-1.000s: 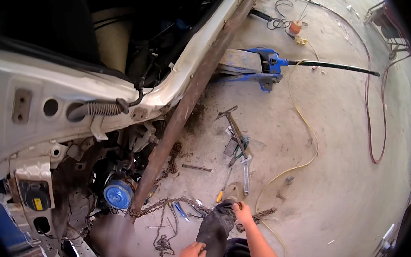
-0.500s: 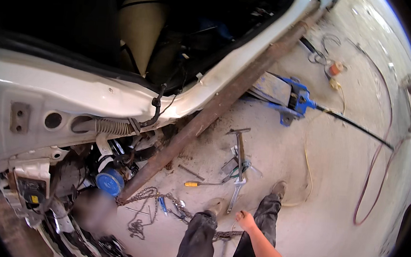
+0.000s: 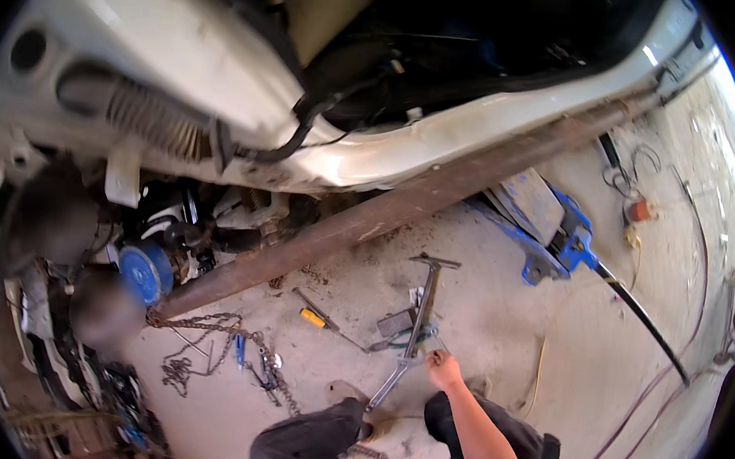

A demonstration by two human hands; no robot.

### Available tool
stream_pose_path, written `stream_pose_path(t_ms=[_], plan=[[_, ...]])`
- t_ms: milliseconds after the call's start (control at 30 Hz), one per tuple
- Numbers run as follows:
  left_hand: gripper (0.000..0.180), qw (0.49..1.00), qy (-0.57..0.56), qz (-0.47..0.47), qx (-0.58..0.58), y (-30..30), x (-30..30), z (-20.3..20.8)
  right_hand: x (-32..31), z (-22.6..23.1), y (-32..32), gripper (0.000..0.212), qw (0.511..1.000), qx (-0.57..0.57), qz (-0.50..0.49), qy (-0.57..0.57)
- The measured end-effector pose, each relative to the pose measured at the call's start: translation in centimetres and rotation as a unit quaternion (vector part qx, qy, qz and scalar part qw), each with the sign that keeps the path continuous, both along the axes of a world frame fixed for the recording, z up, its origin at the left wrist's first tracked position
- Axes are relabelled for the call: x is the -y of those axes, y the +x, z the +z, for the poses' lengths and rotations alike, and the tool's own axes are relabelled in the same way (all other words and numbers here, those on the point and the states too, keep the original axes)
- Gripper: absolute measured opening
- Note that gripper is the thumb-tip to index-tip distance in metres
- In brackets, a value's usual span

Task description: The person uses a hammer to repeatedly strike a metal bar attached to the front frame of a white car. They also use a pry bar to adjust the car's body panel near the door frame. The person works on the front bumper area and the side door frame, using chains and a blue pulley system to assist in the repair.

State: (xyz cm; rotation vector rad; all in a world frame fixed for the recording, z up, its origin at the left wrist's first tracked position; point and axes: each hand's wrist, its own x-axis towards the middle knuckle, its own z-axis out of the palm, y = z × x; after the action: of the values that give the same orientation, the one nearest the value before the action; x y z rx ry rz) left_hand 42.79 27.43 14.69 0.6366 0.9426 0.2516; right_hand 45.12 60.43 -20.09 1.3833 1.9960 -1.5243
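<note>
My right hand (image 3: 442, 369) reaches down to the floor in front of my bent knees, its fingers curled; whether anything is between them is hidden. It is beside a cluster of tools: a long metal wrench (image 3: 387, 386), a T-shaped metal tool (image 3: 423, 307) and green-handled pliers (image 3: 388, 345). A grey block (image 3: 395, 322) lies against the T-shaped tool. Left of them rests a yellow-handled screwdriver (image 3: 313, 318), with a thin metal bar next to it. My left hand is out of view.
A rusty beam (image 3: 413, 203) runs along the white car body (image 3: 462, 120). At right stands a blue floor jack (image 3: 570, 237) with a long black handle. A chain (image 3: 230, 324) trails from the beam's left end near a blue disc (image 3: 146, 272). A red hose (image 3: 626, 448) lies at far right.
My view has dropped closer to the floor and my knees have bent. My right hand has moved forward, from beside my leg to the tools.
</note>
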Motion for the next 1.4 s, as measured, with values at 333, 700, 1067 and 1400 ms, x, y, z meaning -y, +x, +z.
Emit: stream_pose_path(t_ms=[333,700,1067,1400], plan=[[0.015,0.816,0.400,0.020,-0.417,-12.7,-17.0,-19.6,-4.1,-14.2,-10.0,0.036,0.968,-0.017,-0.065,0.240],[0.016,0.759,0.515,0.037,-0.396,-15.6,-14.4,-20.5,-2.8,-16.4,-11.7,0.035,0.930,0.017,-0.075,0.361],[0.013,0.735,0.552,0.131,-0.372,-16.7,-14.8,-18.2,-2.4,-16.1,-12.2,0.034,0.920,0.036,-0.080,0.383],[0.013,0.800,0.462,0.123,-0.362,-16.9,-16.3,-17.5,-2.7,-16.2,-11.8,0.036,0.933,0.043,-0.079,0.349]])
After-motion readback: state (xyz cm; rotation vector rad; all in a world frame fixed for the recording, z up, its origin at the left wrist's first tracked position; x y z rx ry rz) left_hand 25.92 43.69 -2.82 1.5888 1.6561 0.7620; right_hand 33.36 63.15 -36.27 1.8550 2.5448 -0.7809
